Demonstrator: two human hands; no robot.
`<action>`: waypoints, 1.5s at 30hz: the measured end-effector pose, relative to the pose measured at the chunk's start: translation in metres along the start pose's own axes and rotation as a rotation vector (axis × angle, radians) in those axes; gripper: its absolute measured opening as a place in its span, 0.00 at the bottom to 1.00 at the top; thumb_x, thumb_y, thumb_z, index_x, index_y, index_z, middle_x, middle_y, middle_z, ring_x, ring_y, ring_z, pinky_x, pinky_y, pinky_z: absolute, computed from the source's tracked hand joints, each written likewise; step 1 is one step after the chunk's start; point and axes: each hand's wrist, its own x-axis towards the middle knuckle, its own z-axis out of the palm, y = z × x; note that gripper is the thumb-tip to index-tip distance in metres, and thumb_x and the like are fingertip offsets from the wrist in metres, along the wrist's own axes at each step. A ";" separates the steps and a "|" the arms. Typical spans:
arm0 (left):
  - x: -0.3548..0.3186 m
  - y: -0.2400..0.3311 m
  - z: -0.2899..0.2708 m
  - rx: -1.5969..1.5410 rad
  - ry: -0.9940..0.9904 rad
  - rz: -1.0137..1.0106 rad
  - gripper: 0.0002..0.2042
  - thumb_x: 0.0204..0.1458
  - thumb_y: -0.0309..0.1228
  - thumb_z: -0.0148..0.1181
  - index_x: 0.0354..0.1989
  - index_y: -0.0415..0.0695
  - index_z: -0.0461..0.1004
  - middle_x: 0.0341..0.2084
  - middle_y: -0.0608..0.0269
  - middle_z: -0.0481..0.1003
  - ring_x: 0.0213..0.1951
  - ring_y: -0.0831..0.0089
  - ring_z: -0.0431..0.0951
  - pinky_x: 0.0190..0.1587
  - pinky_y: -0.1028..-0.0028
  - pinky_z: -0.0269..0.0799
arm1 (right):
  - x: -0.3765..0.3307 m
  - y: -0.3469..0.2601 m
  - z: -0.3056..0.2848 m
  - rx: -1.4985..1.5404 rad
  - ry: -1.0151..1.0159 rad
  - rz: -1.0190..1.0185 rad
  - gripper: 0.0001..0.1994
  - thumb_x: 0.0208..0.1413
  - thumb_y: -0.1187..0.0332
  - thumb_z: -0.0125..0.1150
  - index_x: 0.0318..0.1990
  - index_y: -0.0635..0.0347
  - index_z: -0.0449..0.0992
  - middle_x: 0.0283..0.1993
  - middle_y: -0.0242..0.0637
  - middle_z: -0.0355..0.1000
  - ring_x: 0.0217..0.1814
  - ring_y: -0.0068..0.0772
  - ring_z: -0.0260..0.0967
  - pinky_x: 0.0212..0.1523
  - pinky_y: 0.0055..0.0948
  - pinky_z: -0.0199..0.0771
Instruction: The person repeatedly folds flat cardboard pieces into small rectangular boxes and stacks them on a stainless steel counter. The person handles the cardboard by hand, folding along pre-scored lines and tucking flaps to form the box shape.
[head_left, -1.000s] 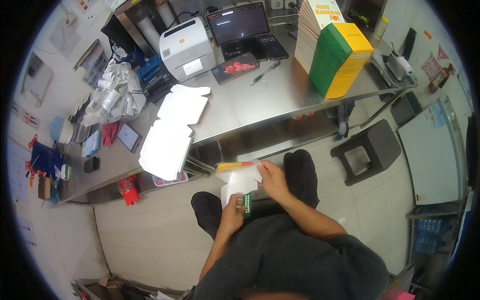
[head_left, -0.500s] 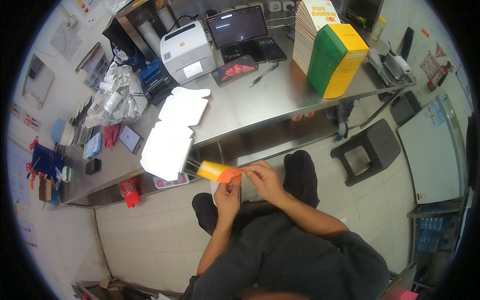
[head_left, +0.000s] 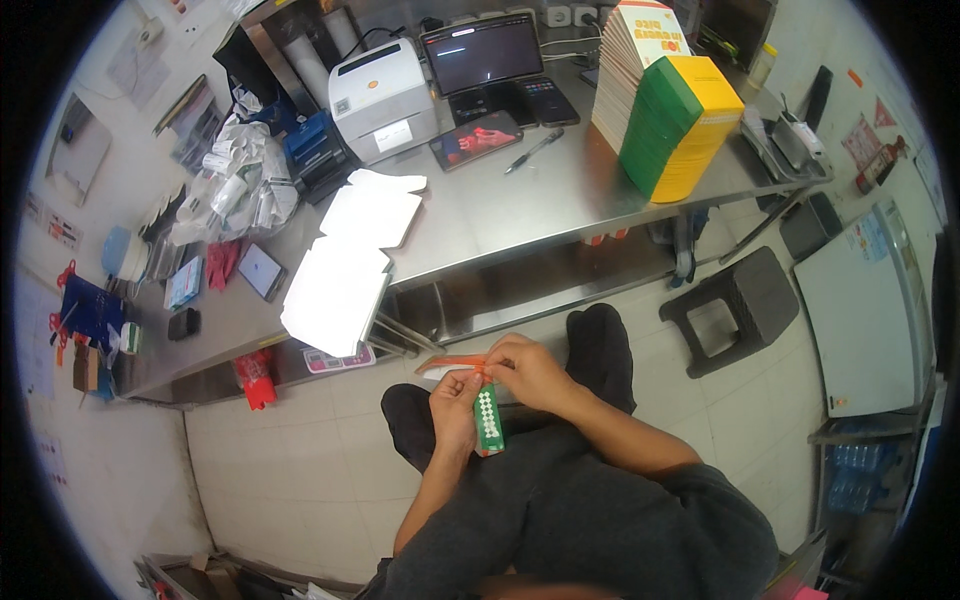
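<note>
Above my lap, both hands pinch a folded printed cardboard piece. It has an orange edge and a green panel (head_left: 488,418) with white diamonds that hangs down between my hands. My left hand (head_left: 455,405) grips it from the left, thumb and fingers pressed together. My right hand (head_left: 528,372) closes on the same orange part from the right, its fingertips meeting the left ones. White die-cut cardboard sheets (head_left: 335,290) lie on the near edge of the steel table (head_left: 480,225), just beyond my hands.
A stack of green-and-yellow cardboard pieces (head_left: 665,140) stands at the table's right beside white ones. Behind are a label printer (head_left: 383,105), a laptop (head_left: 483,55), a phone (head_left: 476,140) and a pen (head_left: 534,150). A dark stool (head_left: 745,300) stands on the floor at right.
The cardboard piece has turned in my hands: its yellow face pointed away to the left before, and now the green diamond panel hangs toward me. Both hands stay close together.
</note>
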 end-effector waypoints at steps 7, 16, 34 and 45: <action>0.001 0.000 -0.002 -0.091 -0.102 0.018 0.04 0.68 0.26 0.63 0.45 0.38 0.78 0.38 0.60 0.83 0.36 0.78 0.82 0.40 0.76 0.78 | 0.005 -0.002 0.001 0.252 0.032 0.147 0.06 0.59 0.72 0.71 0.38 0.67 0.85 0.50 0.45 0.79 0.52 0.38 0.79 0.53 0.33 0.80; 0.002 -0.007 -0.007 -0.388 -0.123 -0.051 0.06 0.67 0.22 0.62 0.50 0.39 0.77 0.45 0.58 0.83 0.46 0.73 0.83 0.53 0.72 0.81 | 0.003 -0.015 -0.004 -0.056 -0.085 -0.077 0.10 0.63 0.67 0.67 0.40 0.67 0.85 0.55 0.47 0.80 0.55 0.49 0.79 0.59 0.40 0.77; 0.004 0.008 -0.005 0.063 -0.067 0.081 0.14 0.66 0.21 0.62 0.58 0.40 0.70 0.39 0.60 0.82 0.36 0.76 0.82 0.41 0.75 0.78 | 0.010 -0.010 0.000 -0.119 -0.142 -0.024 0.22 0.57 0.74 0.70 0.59 0.63 0.73 0.55 0.48 0.76 0.59 0.52 0.75 0.60 0.43 0.75; -0.001 0.003 0.007 0.250 -0.124 0.256 0.17 0.63 0.20 0.60 0.60 0.40 0.70 0.52 0.60 0.79 0.56 0.72 0.78 0.59 0.70 0.73 | 0.013 -0.025 0.003 -0.125 -0.087 -0.107 0.20 0.65 0.67 0.63 0.64 0.62 0.77 0.55 0.49 0.77 0.54 0.54 0.78 0.56 0.42 0.79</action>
